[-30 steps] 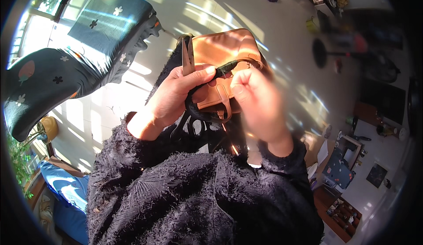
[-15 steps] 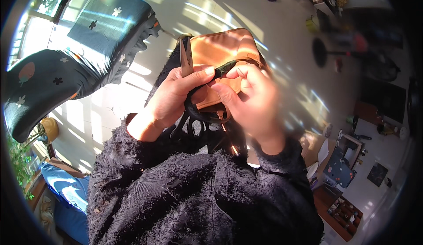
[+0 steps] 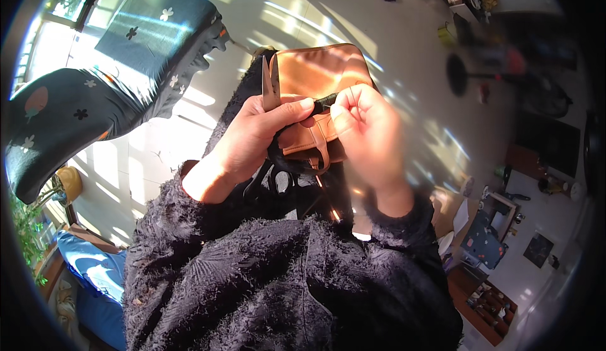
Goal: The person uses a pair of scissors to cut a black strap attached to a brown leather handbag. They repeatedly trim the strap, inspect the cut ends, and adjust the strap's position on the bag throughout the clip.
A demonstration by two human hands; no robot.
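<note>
A tan leather bag [image 3: 312, 67] rests on dark fuzzy fabric over my lap. My left hand [image 3: 262, 133] is closed around its handle, whose middle carries a dark green wrapping [image 3: 323, 103]. An upright pair of scissors [image 3: 270, 79] is held in that same hand, blades upward, with black loops below the palm. My right hand [image 3: 363, 133] is pinched at the right end of the wrapping; whatever lies between its fingertips is too small to make out, and the hand is partly blurred.
Upper left, a grey flowered fabric-covered seat [image 3: 148, 41] stands by a window. A plant [image 3: 28, 237] and blue cushion [image 3: 88, 262] are at lower left. The tiled floor [image 3: 297, 10] has sun patches. Furniture and a wooden shelf [image 3: 480, 307] line the right side.
My right hand's fingers loosened and reached along the wrapping half a second ago and are now pinched again, slightly higher than a second ago. My left hand has barely moved.
</note>
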